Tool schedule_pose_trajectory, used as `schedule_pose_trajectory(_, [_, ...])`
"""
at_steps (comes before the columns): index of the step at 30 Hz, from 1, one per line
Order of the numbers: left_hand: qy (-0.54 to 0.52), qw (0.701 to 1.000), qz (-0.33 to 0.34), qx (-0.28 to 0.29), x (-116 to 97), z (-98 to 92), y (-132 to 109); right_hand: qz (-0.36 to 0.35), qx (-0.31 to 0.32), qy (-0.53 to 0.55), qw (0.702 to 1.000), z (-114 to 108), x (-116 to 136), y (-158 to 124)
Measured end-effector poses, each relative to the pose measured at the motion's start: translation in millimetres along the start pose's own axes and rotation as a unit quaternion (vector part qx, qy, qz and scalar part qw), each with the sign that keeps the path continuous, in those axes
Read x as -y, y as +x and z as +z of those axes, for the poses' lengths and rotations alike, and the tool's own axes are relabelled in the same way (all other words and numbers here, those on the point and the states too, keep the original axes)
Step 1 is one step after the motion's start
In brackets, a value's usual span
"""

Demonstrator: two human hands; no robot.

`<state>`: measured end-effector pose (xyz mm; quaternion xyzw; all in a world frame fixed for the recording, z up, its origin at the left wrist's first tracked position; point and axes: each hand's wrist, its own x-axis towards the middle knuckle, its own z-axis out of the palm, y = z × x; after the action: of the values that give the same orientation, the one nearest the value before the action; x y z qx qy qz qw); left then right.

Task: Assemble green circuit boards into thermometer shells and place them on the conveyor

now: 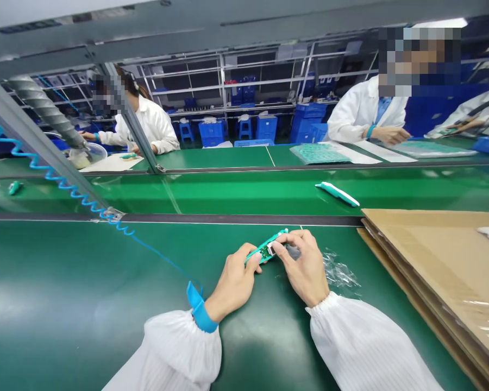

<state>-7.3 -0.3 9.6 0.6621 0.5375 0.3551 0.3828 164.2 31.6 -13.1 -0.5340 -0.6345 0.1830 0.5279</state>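
Note:
Between my hands is a slim teal device housing (277,234), its inside showing a green circuit board (264,251). My left hand (238,274) is closed round the housing's near end, thumb along the edge. At the far end my right hand (303,266) pinches, with thumb and fingertips at a small white part (270,248) on the board. Whether that part is fixed or loose I cannot tell. Crumpled clear plastic film (342,271) lies on the green table just right of my right hand. A blue wrist strap (201,309) circles my left wrist.
Stacked cardboard (432,244) covers the right side of the table. Beyond a dark rail, a green belt (228,193) carries a teal and white device (337,194). A coiled blue cord (73,190) runs from my strap past a metal post. Co-workers in white coats sit across the belt.

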Motion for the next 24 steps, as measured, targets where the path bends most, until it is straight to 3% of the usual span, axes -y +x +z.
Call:
schedule_pose_trajectory(3, [-0.011,1.0,-0.004,-0.016,-1,0.2,1,0.014,0.001,-0.015,1.0,-1,-3,0])
schedule_pose_trajectory(7, [-0.037,0.998,-0.022,-0.052,4,-1.1,3,-0.039,0.094,0.0,0.995,-1,12,-4])
schedule_pose_trajectory(10, [-0.115,0.988,-0.04,-0.091,9,-4.2,8,-0.07,0.138,0.025,0.988,-8,19,-2])
schedule_pose_trajectory(12, [-0.191,0.975,-0.05,-0.1,11,-6.7,12,-0.04,0.12,-0.002,0.992,-21,11,5])
schedule_pose_trajectory(14, [-0.256,0.96,-0.058,-0.095,10,-8.7,14,0.02,0.106,-0.122,0.987,-37,-8,14])
schedule_pose_trajectory(17, [-0.309,0.946,-0.059,-0.076,7,-10.2,14,0.082,0.113,-0.317,0.938,-56,-41,26])
schedule_pose_trajectory(20, [-0.333,0.941,-0.046,-0.048,5,-10.1,13,0.049,0.096,-0.349,0.931,-59,-59,27])
schedule_pose_trajectory(24, [-0.35,0.936,-0.029,-0.016,8,-9.1,12,-0.042,0.124,-0.34,0.931,-52,-58,11])
